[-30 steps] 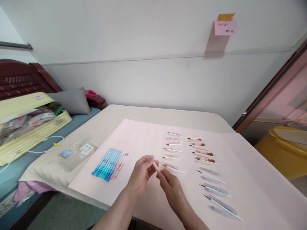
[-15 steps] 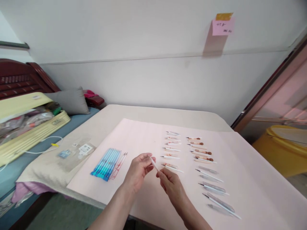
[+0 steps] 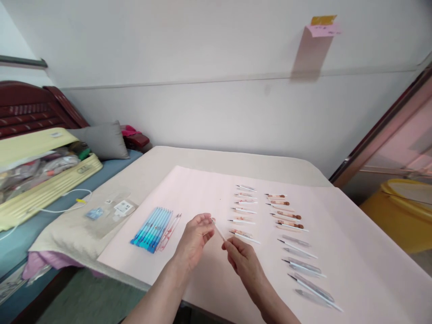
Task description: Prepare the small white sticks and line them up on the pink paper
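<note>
One slim pale rod [image 3: 219, 231], probably a pen part, too small to identify surely; held aslant above the pink sheet [image 3: 199, 189], between both hands. Left hand [image 3: 197, 236]: fingertips pinching its far end. Right hand [image 3: 241, 256]: thumb and fingers gripping its near end. To the left: blue pens [image 3: 153, 229], side by side. To the right: dark-tipped sticks [image 3: 299, 249], two columns.

A grey pillow [image 3: 106, 141] rests on the bed [image 3: 110, 167], while a pink note [image 3: 324, 30] hangs from yellow tape [image 3: 323, 20] on the wall [image 3: 202, 54].
</note>
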`<state>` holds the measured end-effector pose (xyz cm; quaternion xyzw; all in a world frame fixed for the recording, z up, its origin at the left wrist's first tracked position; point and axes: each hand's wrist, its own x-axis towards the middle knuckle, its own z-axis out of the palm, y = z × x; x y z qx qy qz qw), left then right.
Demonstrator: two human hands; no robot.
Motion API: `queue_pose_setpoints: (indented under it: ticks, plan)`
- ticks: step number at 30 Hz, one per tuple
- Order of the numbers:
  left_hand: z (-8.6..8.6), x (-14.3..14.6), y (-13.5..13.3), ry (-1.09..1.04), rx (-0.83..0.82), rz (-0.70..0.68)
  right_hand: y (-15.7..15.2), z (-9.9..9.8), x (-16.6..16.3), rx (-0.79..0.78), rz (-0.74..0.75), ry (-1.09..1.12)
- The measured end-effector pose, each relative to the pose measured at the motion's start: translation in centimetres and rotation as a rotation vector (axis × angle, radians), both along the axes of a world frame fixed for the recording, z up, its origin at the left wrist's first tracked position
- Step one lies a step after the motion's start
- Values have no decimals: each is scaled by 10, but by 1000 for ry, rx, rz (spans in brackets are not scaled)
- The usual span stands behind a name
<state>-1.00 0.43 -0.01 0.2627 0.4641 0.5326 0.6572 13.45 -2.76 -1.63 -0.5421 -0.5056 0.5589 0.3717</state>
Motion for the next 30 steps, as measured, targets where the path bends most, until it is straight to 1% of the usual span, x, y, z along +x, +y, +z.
queue_pose_setpoints:
  ticks: [2,5,7,9,13,17,21,25,27,30]
  plan:
    - [0,0,1,-12,-19,-4,0,1,0,-11,3,-8]
    - [0,0,1,65,-42,38,1,2,0,-18,11,-9]
    - [1,0,1,28,-14,39,1,2,1,-13,13,-12]
    - [1,0,1,-16,-7,11,1,2,1,-7,19,-17]
    - [1,0,0,66,-32,19,1,3,3,-8,26,-18]
    - [0,1,0,-30,12,-17,2,2,4,-8,37,-12]
    - [1,2,-1,32,-8,-8,2,1,5,-11,37,0]
    - [2,2,-2,-36,36,-33,1,2,4,-21,28,9]
    - [3,2,-2,19,12,-46,1,3,3,-27,36,3]
    - [4,2,-2,84,0,-28,1,3,3,-25,39,-1]
